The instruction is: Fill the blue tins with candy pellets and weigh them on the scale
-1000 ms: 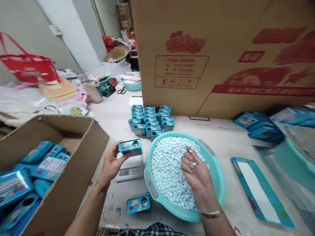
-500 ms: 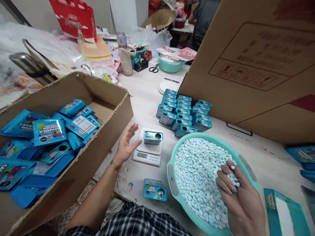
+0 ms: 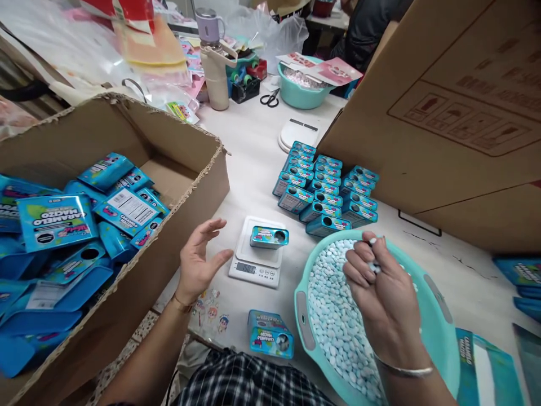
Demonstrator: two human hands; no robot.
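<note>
My right hand is closed around a few pale blue candies, above a turquoise basin full of the same candies. My left hand, fingers apart and holding nothing, hovers left of a small white digital scale. On the scale's plate stands a blue candy box with a round hole in its top. A second blue box, candies showing through its round opening, is on the table close to my body.
Several blue boxes stand in rows behind the basin, against a large cardboard carton. At left, a cardboard box holds many flat and folded blue boxes. Scissors, a tumbler and another basin are farther back.
My right hand has lifted with its candies and moved left and away from my body over the basin. My left hand has drawn slightly left. The camera view has shifted.
</note>
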